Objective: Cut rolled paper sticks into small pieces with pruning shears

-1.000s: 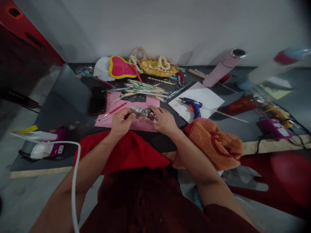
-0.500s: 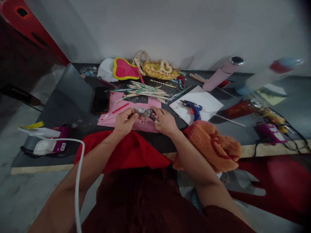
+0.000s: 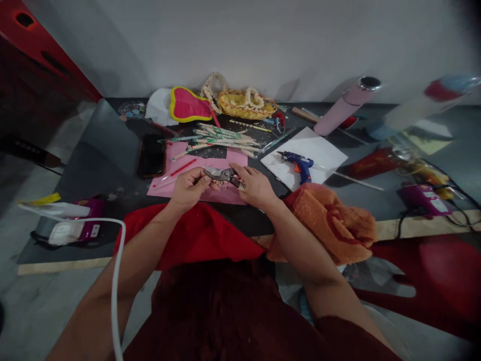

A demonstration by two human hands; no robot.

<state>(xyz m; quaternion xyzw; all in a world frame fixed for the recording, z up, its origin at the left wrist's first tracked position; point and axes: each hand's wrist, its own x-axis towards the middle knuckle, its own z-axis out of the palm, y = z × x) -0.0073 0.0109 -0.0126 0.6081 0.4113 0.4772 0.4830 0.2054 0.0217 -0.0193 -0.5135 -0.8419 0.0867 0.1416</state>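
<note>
My right hand (image 3: 256,186) is wrapped round the handles of the pruning shears (image 3: 221,174), whose curved blades point left. At the blade tips my left hand (image 3: 189,188) is closed in a pinch; what it holds there is too small to make out. Both hands are over a pink sheet (image 3: 169,175) on the dark table. A thin red stick (image 3: 183,167) lies on the sheet beside my left hand. Just behind the hands is a pile of rolled paper sticks (image 3: 221,140).
A phone (image 3: 152,156) lies at the left, a blue glue gun (image 3: 300,166) on white paper at the right. Behind are a yellow basket (image 3: 240,106) and a pink bottle (image 3: 343,110). Red cloth (image 3: 188,238) and an orange towel (image 3: 330,220) line the front edge. A white cable (image 3: 117,281) hangs at left.
The view has shifted slightly. My hands keep nearly the same pose around the shears, and the objects on the table have not moved.
</note>
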